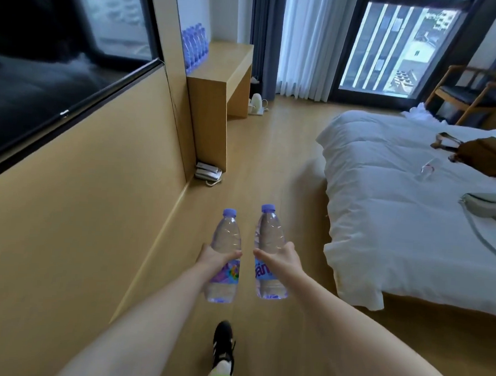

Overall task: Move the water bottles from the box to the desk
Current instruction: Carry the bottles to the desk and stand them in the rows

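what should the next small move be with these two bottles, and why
Probably keep walking toward the desk: the left hand and right hand each grip a bottle, while the row of bottles already on it stands well ahead.

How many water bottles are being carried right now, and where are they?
2: one bottle in the left hand, one bottle in the right hand. More stand in a row on the desk, too blurred to count.

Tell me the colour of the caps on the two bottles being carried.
Light purple on both, the left bottle's cap and the right bottle's cap, clear in the head view.
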`<state>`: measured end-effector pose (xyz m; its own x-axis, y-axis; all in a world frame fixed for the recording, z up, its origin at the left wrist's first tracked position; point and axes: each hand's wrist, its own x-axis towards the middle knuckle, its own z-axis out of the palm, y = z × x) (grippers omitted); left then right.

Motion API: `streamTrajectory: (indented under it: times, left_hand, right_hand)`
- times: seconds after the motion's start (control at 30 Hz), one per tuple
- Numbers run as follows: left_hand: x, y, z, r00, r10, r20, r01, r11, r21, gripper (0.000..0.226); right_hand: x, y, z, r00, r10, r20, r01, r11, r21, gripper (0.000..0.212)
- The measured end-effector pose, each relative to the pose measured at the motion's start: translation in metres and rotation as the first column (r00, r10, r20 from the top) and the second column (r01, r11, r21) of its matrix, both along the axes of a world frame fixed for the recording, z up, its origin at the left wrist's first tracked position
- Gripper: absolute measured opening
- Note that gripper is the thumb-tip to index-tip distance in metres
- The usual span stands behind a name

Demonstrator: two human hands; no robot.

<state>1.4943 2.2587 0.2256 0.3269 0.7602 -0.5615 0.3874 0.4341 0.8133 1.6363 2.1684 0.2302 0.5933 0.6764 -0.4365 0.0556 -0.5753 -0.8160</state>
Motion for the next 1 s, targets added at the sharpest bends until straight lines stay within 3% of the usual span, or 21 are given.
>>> streamTrajectory:
  times: [0.37,0.53,0.9,1.0]
  left_hand:
    - [0.148,0.218,-0.019,0.997,-0.023,-0.08,0.021,1.0,-0.023,0.073]
    - [0.218,0.298,-0.01,0.997,-0.028,-0.07,0.027,0.999,-0.019,0.077]
    - [0.381,0.457,-0.022,0.998,-0.015,-0.054,0.014,1.0,-0.028,0.078]
    - [0.428,0.505,-0.015,0.998,0.018,-0.066,-0.019,1.0,-0.017,0.075]
  right_hand:
    - [0.149,0.196,-0.015,0.995,-0.057,0.077,0.061,0.996,-0.057,0.062]
    - [0.211,0.269,-0.007,0.993,-0.112,0.034,0.113,0.994,-0.009,0.063]
    - [0.374,0.446,-0.023,0.994,-0.072,-0.079,0.075,0.997,0.035,0.066]
    - [0.428,0.501,-0.016,0.994,-0.062,-0.088,0.067,0.997,0.044,0.058]
